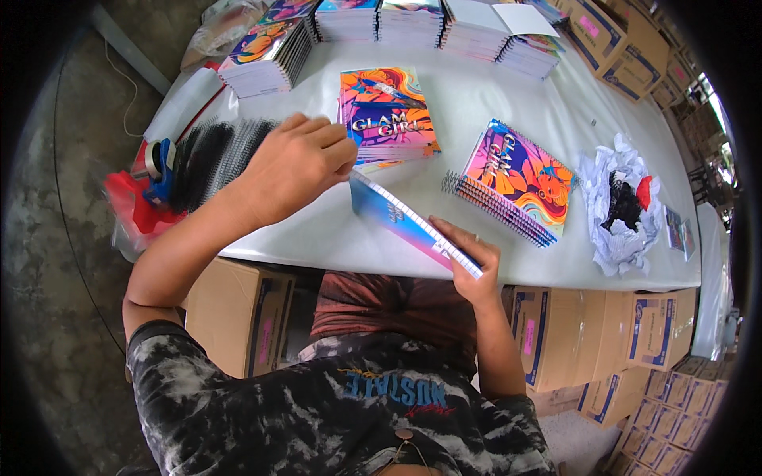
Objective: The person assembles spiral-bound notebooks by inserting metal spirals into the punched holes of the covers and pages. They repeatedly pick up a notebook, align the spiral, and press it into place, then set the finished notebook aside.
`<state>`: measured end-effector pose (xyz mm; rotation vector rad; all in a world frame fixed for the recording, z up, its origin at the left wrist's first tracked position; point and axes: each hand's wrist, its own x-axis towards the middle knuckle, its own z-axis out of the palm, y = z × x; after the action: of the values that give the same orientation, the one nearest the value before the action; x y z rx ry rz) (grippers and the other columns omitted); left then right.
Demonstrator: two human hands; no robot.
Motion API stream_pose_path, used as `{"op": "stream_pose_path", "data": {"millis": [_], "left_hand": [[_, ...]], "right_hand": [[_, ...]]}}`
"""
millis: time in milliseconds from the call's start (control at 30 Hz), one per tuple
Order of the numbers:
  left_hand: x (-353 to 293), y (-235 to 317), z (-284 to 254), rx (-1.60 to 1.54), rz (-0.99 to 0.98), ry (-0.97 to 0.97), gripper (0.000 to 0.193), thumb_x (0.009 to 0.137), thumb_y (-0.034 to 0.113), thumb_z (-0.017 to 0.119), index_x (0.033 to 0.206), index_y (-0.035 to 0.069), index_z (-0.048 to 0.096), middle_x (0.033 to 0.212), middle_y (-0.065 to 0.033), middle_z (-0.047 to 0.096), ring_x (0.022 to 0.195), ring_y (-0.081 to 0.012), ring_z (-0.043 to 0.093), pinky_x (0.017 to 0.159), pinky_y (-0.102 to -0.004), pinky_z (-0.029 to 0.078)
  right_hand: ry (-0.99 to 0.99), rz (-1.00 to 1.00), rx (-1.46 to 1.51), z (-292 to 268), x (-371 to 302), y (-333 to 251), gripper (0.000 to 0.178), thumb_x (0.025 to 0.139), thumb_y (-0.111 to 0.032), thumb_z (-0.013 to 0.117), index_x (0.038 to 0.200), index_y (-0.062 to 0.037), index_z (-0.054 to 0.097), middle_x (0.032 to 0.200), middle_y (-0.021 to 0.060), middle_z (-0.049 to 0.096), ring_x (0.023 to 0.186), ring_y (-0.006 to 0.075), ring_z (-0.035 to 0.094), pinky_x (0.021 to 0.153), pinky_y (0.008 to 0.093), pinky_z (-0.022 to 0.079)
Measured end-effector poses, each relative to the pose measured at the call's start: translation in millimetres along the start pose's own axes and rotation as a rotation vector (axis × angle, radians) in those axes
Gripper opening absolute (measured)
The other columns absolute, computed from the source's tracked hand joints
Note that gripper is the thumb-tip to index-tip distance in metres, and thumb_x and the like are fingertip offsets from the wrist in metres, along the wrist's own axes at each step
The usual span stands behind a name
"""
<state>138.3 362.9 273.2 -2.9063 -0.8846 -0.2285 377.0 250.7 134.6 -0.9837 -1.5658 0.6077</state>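
Note:
My right hand (476,258) grips the lower end of a notebook (409,226), tilted over the table's near edge with a row of light squares along its upper long edge. Its visible face is blue fading to pink. By the notebook's far end, my left hand (309,159) is raised with curled fingers; what they hold, if anything, is hidden. Beyond it lies a stack of colourful notebooks (389,115) with a pen-like object (393,93) on top. To the right sits a pile of spiral-bound notebooks (520,178). Beside my left forearm lie many wire coils (226,151).
A blue tape dispenser (163,170) and red plastic (131,210) lie at the table's left. Notebook stacks (270,59) line the far edge. Crumpled white paper (623,238) holds black and red material. Cardboard boxes (230,313) stand below the table (468,87), others (591,36) behind.

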Motion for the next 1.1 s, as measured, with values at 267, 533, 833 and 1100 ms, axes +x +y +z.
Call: {"op": "stream_pose_path", "data": {"millis": [267, 533, 833, 1100], "left_hand": [[-3.9, 1.5, 0.1, 0.023, -0.036, -0.020, 0.025, 0.068, 0.016, 0.071, 0.090, 0.009, 0.059, 0.095, -0.0038, 0.060, 0.091, -0.0230, 0.055, 0.082, -0.0338, 0.041], [-6.2, -7.5, 10.0, 0.141, 0.000, -0.046, 0.058, 0.069, 0.032, 0.070, 0.116, 0.005, 0.048, 0.126, -0.0168, 0.044, 0.118, -0.0343, 0.040, 0.093, -0.0430, 0.035], [-47.9, 0.2, 113.3, 0.394, 0.207, 0.719, 0.096, 0.075, 0.073, 0.039, 0.133, -0.002, 0.028, 0.134, -0.0278, 0.028, 0.129, -0.0400, 0.022, 0.101, -0.0600, 0.014], [-47.1, 15.1, 123.3, 0.230, 0.104, 0.839, 0.103, 0.076, 0.074, 0.031, 0.136, -0.008, 0.016, 0.140, -0.0269, 0.018, 0.130, -0.0369, 0.019, 0.103, -0.0472, 0.013]], "right_hand": [[-0.014, 0.035, 0.031, 1.7, -4.2, 4.0, 0.036, 0.073, 0.011, 0.053, 0.106, 0.0018, 0.063, 0.104, 0.0164, 0.064, 0.097, 0.0246, 0.063, 0.085, 0.0293, 0.048], [-0.022, -0.024, -0.006, 1.8, -3.8, -0.6, 0.030, 0.076, 0.005, 0.056, 0.105, 0.0021, 0.063, 0.104, 0.0167, 0.064, 0.097, 0.0250, 0.063, 0.084, 0.0301, 0.048], [0.026, -0.176, -0.049, 15.1, -9.8, -2.2, 0.026, 0.075, 0.000, 0.061, 0.101, 0.0023, 0.064, 0.097, 0.0185, 0.065, 0.090, 0.0287, 0.065, 0.078, 0.0320, 0.052], [0.039, -0.305, -0.102, 12.1, -4.4, 6.7, 0.029, 0.072, -0.001, 0.064, 0.101, 0.0021, 0.064, 0.094, 0.0205, 0.065, 0.087, 0.0292, 0.066, 0.074, 0.0317, 0.053]]}}
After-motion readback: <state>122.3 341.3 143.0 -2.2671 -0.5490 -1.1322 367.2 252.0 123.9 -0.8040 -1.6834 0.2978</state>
